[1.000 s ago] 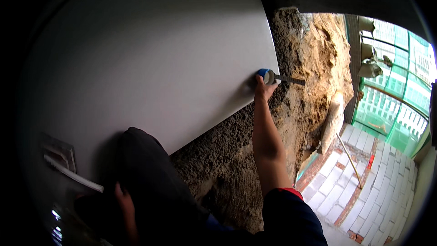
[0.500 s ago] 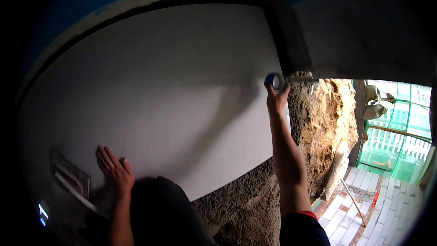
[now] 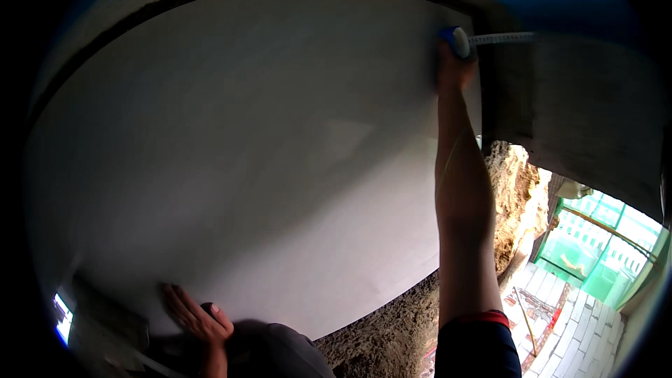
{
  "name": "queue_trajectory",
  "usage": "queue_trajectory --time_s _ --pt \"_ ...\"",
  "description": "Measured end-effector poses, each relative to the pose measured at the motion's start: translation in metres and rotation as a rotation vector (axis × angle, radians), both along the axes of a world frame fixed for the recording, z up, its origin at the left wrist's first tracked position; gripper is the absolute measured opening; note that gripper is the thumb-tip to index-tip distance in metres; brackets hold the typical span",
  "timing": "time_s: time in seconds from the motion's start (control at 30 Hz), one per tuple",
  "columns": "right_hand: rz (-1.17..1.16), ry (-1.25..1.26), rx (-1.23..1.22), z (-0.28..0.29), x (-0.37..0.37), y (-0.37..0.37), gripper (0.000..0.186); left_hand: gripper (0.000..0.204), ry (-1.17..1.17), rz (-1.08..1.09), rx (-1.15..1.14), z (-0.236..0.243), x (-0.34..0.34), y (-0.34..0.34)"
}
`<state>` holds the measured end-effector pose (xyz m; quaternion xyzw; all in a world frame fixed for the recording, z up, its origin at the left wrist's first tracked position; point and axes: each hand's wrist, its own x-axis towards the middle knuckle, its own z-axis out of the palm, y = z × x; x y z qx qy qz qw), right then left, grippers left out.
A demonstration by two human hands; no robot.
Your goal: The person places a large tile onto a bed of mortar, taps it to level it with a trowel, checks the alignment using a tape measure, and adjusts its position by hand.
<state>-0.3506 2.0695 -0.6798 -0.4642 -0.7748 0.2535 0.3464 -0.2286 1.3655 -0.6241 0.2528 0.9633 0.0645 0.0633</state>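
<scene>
A large pale flat panel [image 3: 245, 112] fills most of the view. My left hand [image 3: 201, 318] lies flat on its lower left part, fingers stretched out and holding nothing. Up at the panel's top right corner, my right hand [image 3: 456, 73] is closed around a blue tape measure [image 3: 458, 40]. From the case, a white marked tape blade [image 3: 504, 38] runs out to the right, past the panel's edge and across the dark gap toward the grey wall [image 3: 595, 91]. The blade's far end is hard to make out, and my right fingers are partly in shadow.
Rough stony mortar [image 3: 385, 322] shows below the panel, and a lumpy tan surface [image 3: 514, 196] stands to its right. Further right are green netting [image 3: 595, 238], light floor tiles [image 3: 574, 336] and a thin stick [image 3: 525, 322]. My dark-clothed knee [image 3: 294, 353] is close to the panel.
My right hand has moved up along the panel's right edge with the tape measure. The view has shifted, and the trowel-like tool at lower left no longer shows clearly. My left hand stays flat.
</scene>
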Motion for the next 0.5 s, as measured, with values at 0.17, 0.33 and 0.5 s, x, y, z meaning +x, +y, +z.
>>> queue_trajectory --time_s 0.17,0.33,0.5 --pt "0.063 -0.009 -0.059 0.018 -0.004 -0.006 0.091 0.07 -0.041 0.015 -0.061 0.004 0.001 -0.003" --pt "0.094 0.316 -0.102 -0.009 0.019 -0.035 0.082 0.069 -0.027 0.016 -0.026 0.004 0.003 -0.004" --pt "0.173 0.281 -0.581 -0.007 0.131 -0.236 0.056 0.068 0.072 0.085 0.227 0.002 0.014 -0.017"
